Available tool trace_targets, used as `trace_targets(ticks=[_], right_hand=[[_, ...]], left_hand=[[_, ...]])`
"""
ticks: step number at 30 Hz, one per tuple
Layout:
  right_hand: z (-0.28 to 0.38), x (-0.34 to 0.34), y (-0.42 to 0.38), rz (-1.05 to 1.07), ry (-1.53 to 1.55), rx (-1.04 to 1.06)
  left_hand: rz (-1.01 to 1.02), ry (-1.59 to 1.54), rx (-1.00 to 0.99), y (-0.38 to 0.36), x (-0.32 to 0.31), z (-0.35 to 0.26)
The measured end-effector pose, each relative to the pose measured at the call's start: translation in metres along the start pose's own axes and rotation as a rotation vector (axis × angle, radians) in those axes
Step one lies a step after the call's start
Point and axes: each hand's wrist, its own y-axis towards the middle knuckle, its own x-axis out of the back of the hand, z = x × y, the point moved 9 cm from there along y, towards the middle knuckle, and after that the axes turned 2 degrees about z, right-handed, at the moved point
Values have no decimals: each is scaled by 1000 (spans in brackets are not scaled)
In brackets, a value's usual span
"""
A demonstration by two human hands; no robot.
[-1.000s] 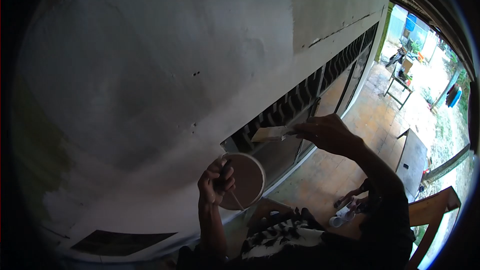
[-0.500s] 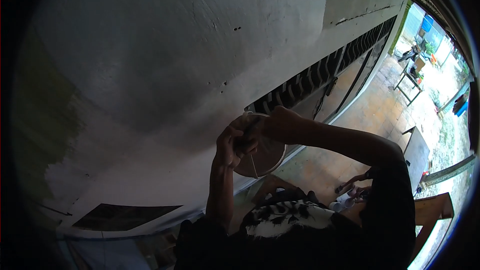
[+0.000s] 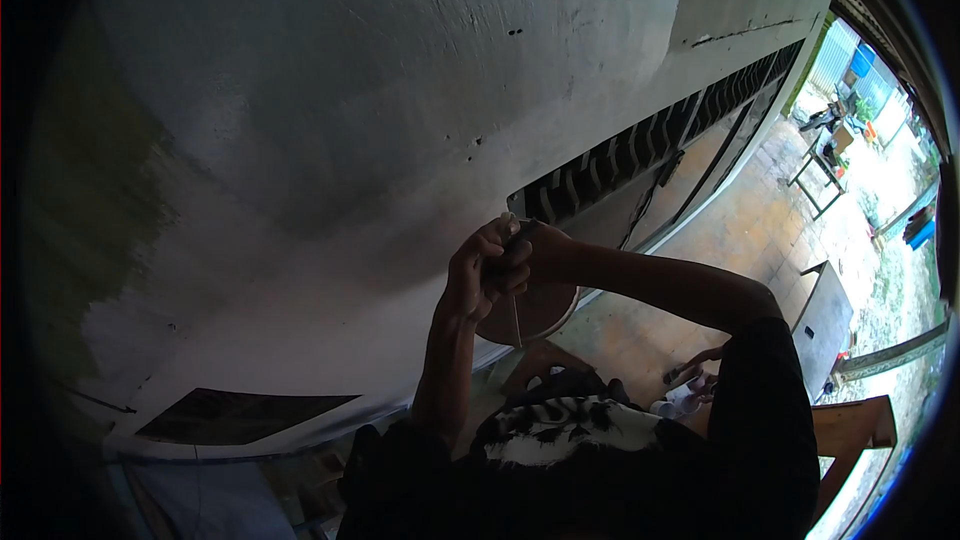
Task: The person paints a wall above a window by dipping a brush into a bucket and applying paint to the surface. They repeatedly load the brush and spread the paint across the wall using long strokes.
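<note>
My left hand (image 3: 478, 265) is closed around a thin pale stick (image 3: 517, 322), whose lower end shows below the fingers. A small pale piece (image 3: 512, 223) sits at the top of this grip; its kind is too dark to tell. My right hand (image 3: 545, 248) is closed and presses against the left hand's fingers. What it holds, if anything, is hidden. Just below both hands is a round bucket-like container (image 3: 550, 312) with a pale rim. The hands cover its upper part, and its contents cannot be made out.
A wall (image 3: 330, 190) with uneven pale and greenish patches rises close on the left. It has a dark vent grille (image 3: 610, 160) and a dark opening (image 3: 240, 417). Below right are a wooden piece (image 3: 855, 427), a grey board (image 3: 825, 325) and another person's hand (image 3: 703, 380).
My right hand has moved left from the container's rim against my left hand. The hands now cover more of the container. The view has shifted slightly.
</note>
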Motion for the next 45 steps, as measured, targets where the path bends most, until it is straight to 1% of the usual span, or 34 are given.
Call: trace_targets(ticks=[1, 3, 4, 6, 7, 9, 11, 13, 15, 16, 18, 19, 21, 22, 24, 25, 27, 28, 29, 30, 33, 35, 37, 38, 39, 41, 42, 43, 45], right_hand=[[2, 2, 0, 2, 0, 1], [14, 13, -2, -49, -137, 127], [13, 13, -3, -48, -136, 127], [5, 14, -4, -18, -32, 77], [8, 31, -4, -18, -30, 74], [6, 51, -12, 428, -131, -72], [-1, 71, -23, 437, -167, -98], [-5, 93, -39, 448, -204, -124], [-8, 134, -53, 295, -184, -223], [-9, 143, -59, 295, -191, -224], [-13, 170, -69, 166, -225, -284], [-12, 176, -73, 163, -227, -290], [-18, 198, -82, 58, -152, -412], [-17, 204, -85, 54, -158, -415], [-10, 227, -91, -90, -122, -398], [-8, 235, -91, -93, -128, -396], [-3, 257, -94, -183, -135, -386], [-1, 265, -94, -186, -139, -386], [2, 277, -94, -233, -147, -364], [6, 290, -93, -281, -157, -342], [11, 323, -91, -341, -194, -309], [17, 345, -89, -344, -225, -311], [28, 370, -90, -423, -271, -237], [28, 378, -90, -412, -303, -267], [31, 384, -90, -415, -308, -264], [34, 400, -96, -534, -263, -251], [37, 403, -99, -583, -293, -211], [36, 400, -101, -581, -291, -210], [22, 383, -110, -560, -178, -303]], left_hand=[[0, -3, -4, -1, 1, 0], [0, -8, -7, -2, 3, 0], [26, -16, -8, -2, 4, 1], [52, -24, -6, -3, 5, 1], [64, -25, -7, -4, 4, 0], [80, -24, -10, -4, 5, 0], [-35, -5, 8, -4, 18, 5], [-21, 10, -3, -4, 16, 3], [-4, 24, -16, -4, 13, 0], [23, 26, -3, -4, 10, -1], [56, 30, 11, -3, 5, 0], [55, 26, 4, -3, 5, -1], [61, 27, -3, -3, 4, -3], [62, 32, -7, -2, 4, -4], [65, 36, -14, -3, 3, -6], [56, 27, -16, -3, 2, -7], [51, 21, -20, -2, -1, -10], [14, 30, -21, -2, -1, -11], [-22, 39, -22, -1, 0, -12], [-16, 43, -26, 0, 0, -14], [10, 24, -37, 3, -3, -18], [-8, 42, -50, 4, -6, -23], [-3, 34, -52, 5, -8, -23], [-2, 22, -49, 7, -8, -24], [2, 25, -55, 8, -10, -26], [-5, 27, -63, 9, -14, -27], [-4, 26, -64, 10, -15, -27], [-24, 26, -72, 9, -16, -29], [-51, 21, -78, 10, -15, -29]])
